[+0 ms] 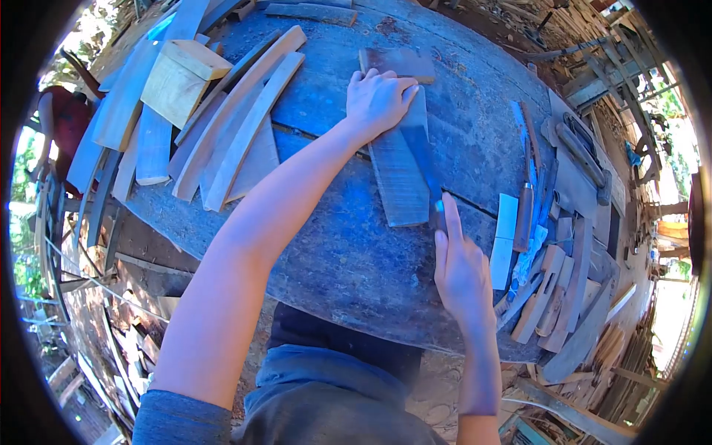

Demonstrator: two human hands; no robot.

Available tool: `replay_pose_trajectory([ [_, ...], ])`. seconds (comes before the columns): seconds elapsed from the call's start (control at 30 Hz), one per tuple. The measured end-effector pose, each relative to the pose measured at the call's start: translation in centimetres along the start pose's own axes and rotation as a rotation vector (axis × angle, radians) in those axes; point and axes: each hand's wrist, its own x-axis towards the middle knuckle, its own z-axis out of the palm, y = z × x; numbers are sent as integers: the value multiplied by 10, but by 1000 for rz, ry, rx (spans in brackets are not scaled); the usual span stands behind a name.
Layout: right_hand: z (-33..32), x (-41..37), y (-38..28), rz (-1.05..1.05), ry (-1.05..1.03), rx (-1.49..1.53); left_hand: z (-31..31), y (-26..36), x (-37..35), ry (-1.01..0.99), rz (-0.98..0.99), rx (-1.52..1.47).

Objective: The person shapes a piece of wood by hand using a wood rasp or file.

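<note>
My left hand (378, 100) presses down with bent fingers at the upper end of a flat wooden board (400, 178), against a short dark wooden block (404, 65) lying across it. The board lies tilted on the blue worn table. My right hand (463, 271) is beside the board's lower right corner, index finger stretched forward and the other fingers curled. It grips a slim dark tool, mostly hidden by the fingers. A dark, narrow blade-like shape (423, 159) runs from near the fingertip over the board's right edge; its exact form is unclear.
Curved wooden strips (256, 122) and a pale wooden block (174, 93) are piled at the left of the table (326, 245). On the right lie a wood-handled tool (523, 215), a pale strip (503, 241), wooden planes (545, 293) and more hand tools.
</note>
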Motion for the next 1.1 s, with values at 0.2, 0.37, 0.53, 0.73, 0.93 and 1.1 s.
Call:
replay_pose_trajectory([
  [0.2, -5, -82, -5, 87, -100, -18, 3, 2, -1, 39, -40, 49],
  [0.37, -13, -55, 4, 95, -65, -41, 6, -3, -1, 92, -98, 119],
  [0.53, -14, -46, 15, 114, -48, -15, 2, -11, 3, 28, -181, 194],
  [0.73, -17, -56, 19, 129, -42, 18, 4, -12, 6, -9, -211, 189],
  [0.93, -11, -27, 28, 81, 42, -22, -1, -18, 10, -22, -255, 220],
  [1.1, -13, -55, 24, 102, -57, 7, -3, -13, 14, -66, -227, 173],
])
